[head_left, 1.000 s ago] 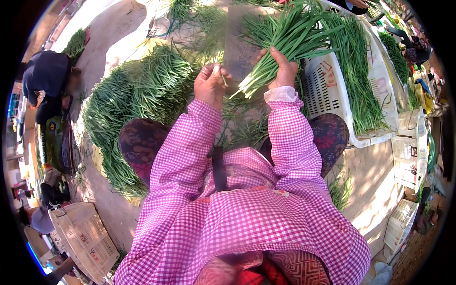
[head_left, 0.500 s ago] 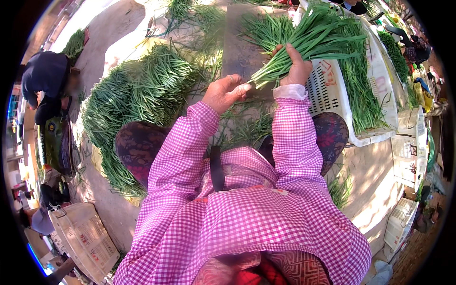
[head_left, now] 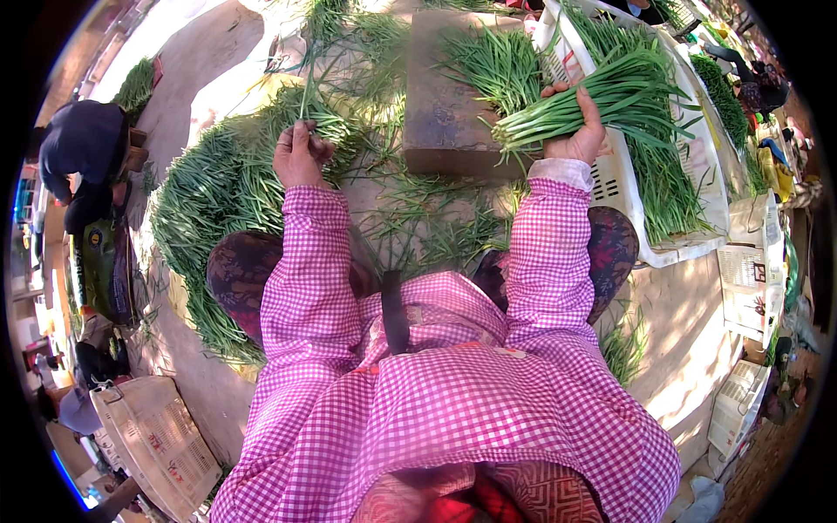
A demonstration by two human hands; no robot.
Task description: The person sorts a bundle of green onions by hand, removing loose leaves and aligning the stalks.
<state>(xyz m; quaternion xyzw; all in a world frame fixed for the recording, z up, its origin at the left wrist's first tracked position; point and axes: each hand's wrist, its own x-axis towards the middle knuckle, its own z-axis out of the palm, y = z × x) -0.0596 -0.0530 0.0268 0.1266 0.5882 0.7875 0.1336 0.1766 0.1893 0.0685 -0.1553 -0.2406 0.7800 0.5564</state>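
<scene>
My right hand (head_left: pixel 579 129) is closed around a thick bunch of green chives (head_left: pixel 623 91), pale cut ends to the left and leaf tips to the right, over the edge of a white plastic crate (head_left: pixel 603 185). More chives (head_left: pixel 676 196) lie in that crate. Over on the left, my left hand (head_left: pixel 302 157) pinches a thin chive stalk (head_left: pixel 307 98) that points away from me. It is above the near right side of a big heap of loose chives (head_left: pixel 231 192). Another chive bunch (head_left: pixel 501 70) rests on a low brown block (head_left: pixel 462 161) between my hands.
Loose chive leaves (head_left: pixel 427 222) litter the ground before my knees. Stacked white crates (head_left: pixel 748 261) stand at the far right, and another crate (head_left: pixel 161 436) sits at the lower left. A person in dark clothes (head_left: pixel 85 148) bends over at the left.
My left hand has moved left from beside the bunch's cut ends and now pinches a thin stalk. The bunch in my right hand has shifted slightly right and nearer.
</scene>
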